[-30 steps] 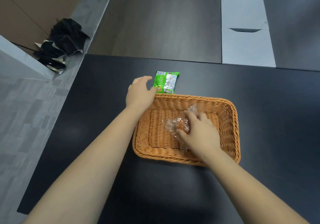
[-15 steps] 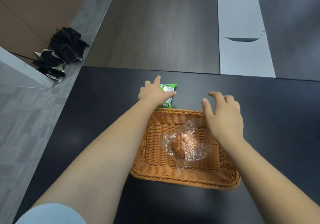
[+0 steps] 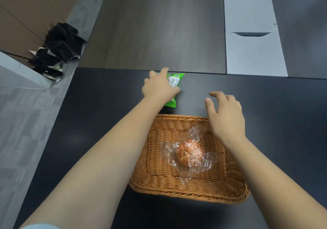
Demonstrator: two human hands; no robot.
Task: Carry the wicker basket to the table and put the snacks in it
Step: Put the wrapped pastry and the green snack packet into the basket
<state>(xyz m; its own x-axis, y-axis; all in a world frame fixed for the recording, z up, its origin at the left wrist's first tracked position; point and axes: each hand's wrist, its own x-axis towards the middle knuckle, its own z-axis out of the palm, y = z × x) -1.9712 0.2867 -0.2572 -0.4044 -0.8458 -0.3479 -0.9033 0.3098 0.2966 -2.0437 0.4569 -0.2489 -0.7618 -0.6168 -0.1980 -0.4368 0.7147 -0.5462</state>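
Now that the left hand [image 3: 160,87] has reached past the wicker basket [image 3: 177,184] and lies on the green snack packet [image 3: 174,82], fingers closing but grip not yet clear, the clear-wrapped pastry [image 3: 190,153] rests released inside the basket, while the right hand [image 3: 225,115], withdrawn, hovers spread and empty over the far rim; one snack remains on the black table [image 3: 283,122].
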